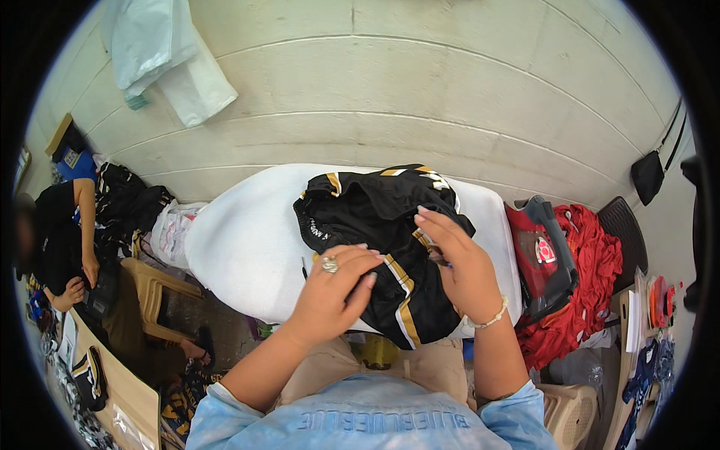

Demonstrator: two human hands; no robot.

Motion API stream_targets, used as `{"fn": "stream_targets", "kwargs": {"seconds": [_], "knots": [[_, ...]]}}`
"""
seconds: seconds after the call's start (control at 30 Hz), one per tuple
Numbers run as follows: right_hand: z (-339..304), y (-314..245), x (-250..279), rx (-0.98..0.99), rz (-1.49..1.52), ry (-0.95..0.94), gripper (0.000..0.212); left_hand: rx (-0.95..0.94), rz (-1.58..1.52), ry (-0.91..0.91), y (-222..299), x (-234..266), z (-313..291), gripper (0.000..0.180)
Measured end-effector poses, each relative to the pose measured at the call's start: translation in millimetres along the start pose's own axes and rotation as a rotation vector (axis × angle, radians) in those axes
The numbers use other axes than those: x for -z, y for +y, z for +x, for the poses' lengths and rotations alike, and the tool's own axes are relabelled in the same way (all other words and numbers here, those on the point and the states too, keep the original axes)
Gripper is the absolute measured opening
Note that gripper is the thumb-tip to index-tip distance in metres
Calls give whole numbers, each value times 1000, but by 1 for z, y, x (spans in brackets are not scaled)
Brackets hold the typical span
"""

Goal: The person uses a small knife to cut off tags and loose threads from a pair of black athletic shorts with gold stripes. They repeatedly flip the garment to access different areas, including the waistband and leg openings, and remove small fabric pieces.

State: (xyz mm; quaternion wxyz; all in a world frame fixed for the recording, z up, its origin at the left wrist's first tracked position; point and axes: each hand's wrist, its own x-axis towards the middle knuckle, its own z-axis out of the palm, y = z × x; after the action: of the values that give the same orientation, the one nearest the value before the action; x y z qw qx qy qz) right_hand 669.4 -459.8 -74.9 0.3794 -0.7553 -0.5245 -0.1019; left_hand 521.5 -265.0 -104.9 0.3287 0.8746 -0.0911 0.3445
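Observation:
Black shorts (pixel 367 202) with gold and white side stripes lie rumpled on a white padded ironing board (pixel 247 225). Their gathered waistband faces left, and one leg hangs over the board's near edge. My left hand (pixel 337 281), with a ring on one finger, is closed on the cloth near the middle of the shorts. My right hand (pixel 465 262) rests at their right side, fingers stretched out and thumb apart, against the fabric. A beaded bracelet circles my right wrist. Cloth partly hides the fingertips.
A red and grey steam iron unit (pixel 544 255) stands at the board's right end, beside a heap of red garments (pixel 589 262). At left, a person (pixel 64 232) sits near dark clothing and a tan plastic stool (pixel 154 296). Plastic bags (pixel 169 60) hang on the block wall.

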Motion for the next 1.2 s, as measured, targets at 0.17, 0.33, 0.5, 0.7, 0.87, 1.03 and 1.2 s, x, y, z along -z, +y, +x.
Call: {"fn": "stream_targets", "kwargs": {"seconds": [0.17,0.33,0.5,0.7,0.87,1.03,1.2], "knots": [[-19,-1,5,-127,194,176,38,118,135,-11,11,-25,21,35],[-42,-4,17,-325,232,98,26,-149,323,-180,12,-36,36,22],[-54,-3,25,-427,332,75,26,-223,432,-273,3,-46,42,7],[-61,-15,28,-403,379,71,45,-146,57,-193,-5,-30,45,6],[-62,-29,34,-413,331,-54,39,-150,-6,-199,-6,-16,49,11],[-64,-28,29,-405,312,-33,36,-95,20,-230,-3,-16,48,13],[-77,-19,30,-452,342,87,36,-184,-18,-236,3,-20,47,16]]}}
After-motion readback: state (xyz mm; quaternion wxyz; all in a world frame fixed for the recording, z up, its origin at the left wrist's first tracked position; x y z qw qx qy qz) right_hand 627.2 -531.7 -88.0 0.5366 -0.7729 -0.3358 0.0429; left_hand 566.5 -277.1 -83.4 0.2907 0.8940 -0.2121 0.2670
